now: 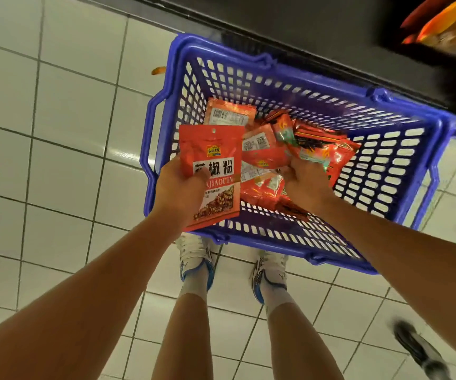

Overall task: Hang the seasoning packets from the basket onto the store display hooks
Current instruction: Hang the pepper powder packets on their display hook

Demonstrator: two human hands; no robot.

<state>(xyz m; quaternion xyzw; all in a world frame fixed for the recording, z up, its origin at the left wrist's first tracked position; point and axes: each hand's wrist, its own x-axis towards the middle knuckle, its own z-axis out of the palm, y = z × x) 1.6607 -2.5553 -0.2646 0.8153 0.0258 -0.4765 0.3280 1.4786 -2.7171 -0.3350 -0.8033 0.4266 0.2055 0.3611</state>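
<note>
The blue basket [402, 138] stands on the white tiled floor [57, 133], and everything here is placed against it; at its left wall the left arm reaches forward and down, nearly straight, and the left hand [179, 187] has its grip closed on a red seasoning packet [211, 171], thumb curled across the printed front and fingers hidden behind; that packet is held upright and face-up over the basket's left near corner, its hang-hole at the top edge, its lower edge overlapping the basket's near rim; inside the basket, towards its middle, lies a loose heap of red packets [265, 149], some showing barcoded backs, others a flame-patterned front; the right arm stretches in from the near right side, and the right hand [302, 181] is sunk into the heap knuckles-up with fingers curled down among the packets; whether its grip has actually taken one I cannot tell; below the basket's near rim stand two legs in white socks and white-and-blue shoes [195, 260]; beyond its far rim runs a dark shelf base [303, 34].
</note>
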